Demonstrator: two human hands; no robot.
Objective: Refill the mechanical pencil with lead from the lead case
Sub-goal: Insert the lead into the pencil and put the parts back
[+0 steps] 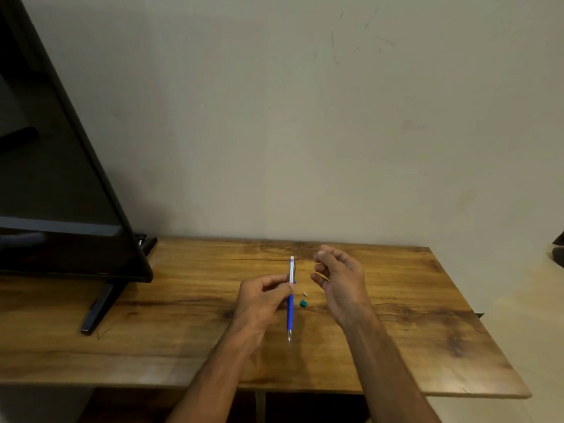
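Observation:
My left hand (pixel 262 300) pinches a blue and white mechanical pencil (pixel 291 312) near its middle, holding it almost upright above the wooden table (pixel 396 325), metal tip pointing down toward me. To its right my right hand (pixel 338 279) hovers with fingers loosely curled, and I see nothing held in it. A small white piece (pixel 304 293) and a small teal piece (pixel 303 303) lie on the table between my hands. No lead case can be made out.
A black monitor (pixel 61 178) on a dark stand (pixel 97 309) fills the left side of the table. A plain wall rises behind the table's far edge. Dark objects sit on the floor at the far right (pixel 558 251).

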